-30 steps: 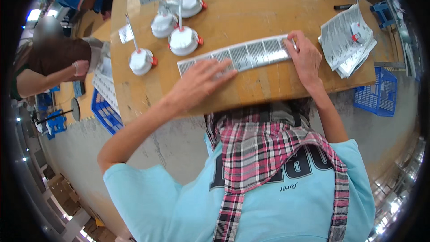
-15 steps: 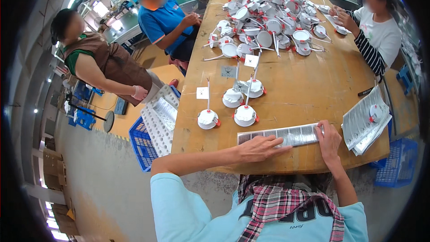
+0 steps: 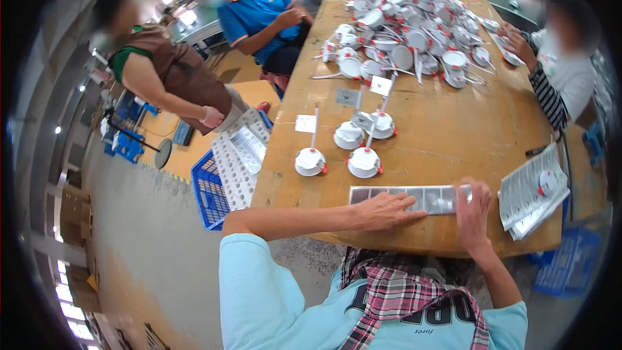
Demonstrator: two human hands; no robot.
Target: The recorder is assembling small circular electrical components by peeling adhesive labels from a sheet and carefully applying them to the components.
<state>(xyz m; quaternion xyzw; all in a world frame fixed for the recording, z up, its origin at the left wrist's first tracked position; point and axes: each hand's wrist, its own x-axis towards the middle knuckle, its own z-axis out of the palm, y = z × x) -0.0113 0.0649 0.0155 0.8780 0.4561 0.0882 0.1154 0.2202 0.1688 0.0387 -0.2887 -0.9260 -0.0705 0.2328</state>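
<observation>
A silver label strip [image 3: 440, 199] with a row of rectangular labels lies along the table's near edge. Flat across its middle rests my left hand [image 3: 389, 210], its fingers stretched out. My right hand [image 3: 474, 214] is at the strip's right end, its fingertips smeared by motion; whether they pinch a label cannot be made out. Beyond my left hand stand several round white downlights, among them a front left one [image 3: 310, 162] and a front right one [image 3: 364, 163], their wires upright with small flag-like labels such as a white one [image 3: 306, 123].
A large heap of white downlights [image 3: 414, 32] covers the table's far part. Right of my right hand lies a stack of label sheets [image 3: 534, 188] with a downlight part on top. A blue crate [image 3: 210, 188] is at the left. Three people stand or sit around the table.
The view has shifted slightly. My right hand has moved quickly at the strip's right end and is now blurred. My left hand stays flat on the strip.
</observation>
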